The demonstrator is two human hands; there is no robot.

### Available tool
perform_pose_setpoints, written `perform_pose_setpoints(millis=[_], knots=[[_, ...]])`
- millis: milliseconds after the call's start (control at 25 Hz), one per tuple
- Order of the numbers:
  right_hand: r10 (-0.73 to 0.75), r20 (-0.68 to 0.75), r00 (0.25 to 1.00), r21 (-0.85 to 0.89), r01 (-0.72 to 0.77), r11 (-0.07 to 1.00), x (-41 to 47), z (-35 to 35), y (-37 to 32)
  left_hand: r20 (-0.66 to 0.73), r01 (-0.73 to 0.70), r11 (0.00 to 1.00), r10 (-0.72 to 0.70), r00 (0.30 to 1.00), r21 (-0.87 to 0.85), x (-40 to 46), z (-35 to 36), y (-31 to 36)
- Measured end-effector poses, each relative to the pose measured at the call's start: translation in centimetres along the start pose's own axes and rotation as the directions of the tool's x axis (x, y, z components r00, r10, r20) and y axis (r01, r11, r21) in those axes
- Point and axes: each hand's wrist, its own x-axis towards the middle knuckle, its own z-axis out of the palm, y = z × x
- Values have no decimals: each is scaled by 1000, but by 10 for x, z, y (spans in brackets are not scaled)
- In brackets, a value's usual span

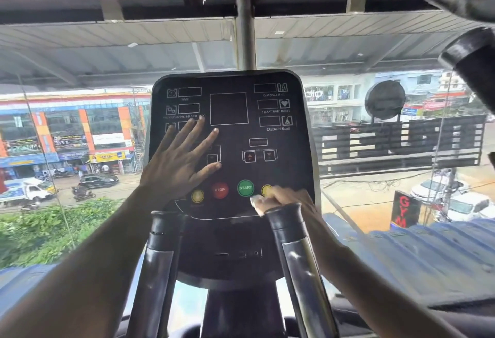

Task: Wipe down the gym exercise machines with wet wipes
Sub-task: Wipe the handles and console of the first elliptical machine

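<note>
Head view is looking down on the dark rounded-rectangle console panel (230,150) of an exercise machine, standing upright in front of a window. The left hand (179,160) is lying flat on the panel's left half, its fingers (198,126) straight and spread, pressing against the surface and gripping nothing. The right hand (284,199) is working at the panel's lower right edge, its fingers curled around a bunched white wet wipe (257,205), which is showing just left of the knuckles and appears to be touching the panel beside the yellow round button (266,190). The hand is blurred, so how tightly it is pinching the wipe is unclear.

The green START button (245,188) and the red STOP button (220,190) are lying directly to the left of the wipe, in a row running across the panel's lower part. The right hand is plainly the nearer one to that row, and a leftward sweep looks like the likely continuation. The black-capped chrome handlebar post (292,233) is standing in front of the right wrist, hiding part of it; a matching post (160,241) is standing below the left hand.
</note>
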Motion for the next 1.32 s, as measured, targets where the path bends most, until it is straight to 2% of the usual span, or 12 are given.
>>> perform_pose_setpoints(millis=[120, 320, 400, 480, 560, 640, 760, 840, 920, 1000, 1160, 1320], knots=[[-64, -64, 996, -96, 58, 994, -23, -23, 16, 4, -1, 1000, 1, 1000, 10, 1, 1, 0], [11, -263, 965, -161, -56, 985, 85, -33, 36, 11, -1, 1000, 1, 1000, 3, 0, 1, 0], [14, -233, 972, -172, -56, 984, 119, -24, 27, 12, 0, 1000, 0, 1000, -11, 1, 1, 0], [-46, -219, 975, -223, -4, 975, 120, -12, 7, 17, 4, 999, -3, 1000, -34, 1, 0, 0], [-109, -210, 972, -183, 70, 981, 85, 3, -21, 18, 12, 996, -10, 1000, -87, 2, 0, -2], [-151, -108, 983, -118, 138, 983, 31, 30, -22, 18, 56, 985, -54, 998, -160, 2, -2, -6], [14, 6, 1000, 11, -14, 1000, -5, 51, 19, 41, 161, 971, -156, 987, -179, 5, -1, -3], [30, 5, 1000, -24, -30, 999, 8, 39, 33, 54, 180, 975, -174, 983, -134, 8, -4, -2], [-10, -79, 997, -12, 9, 1000, 23, 19, 23, 33, 132, 988, -130, 991, -82, 13, -11, -12], [-55, -154, 987, -28, 51, 998, 30, 6, 5, 17, 1, 1000, -1, 1000, -2, 32, -23, -28], [-55, -193, 980, 20, 61, 998, 38, 9, -13, 165, -270, 956, 250, 954, 116, 90, -32, -53], [-119, -193, 974, -66, 108, 992, 59, 4, -3, 124, -325, 943, 315, 941, 67, 98, -15, -65]])
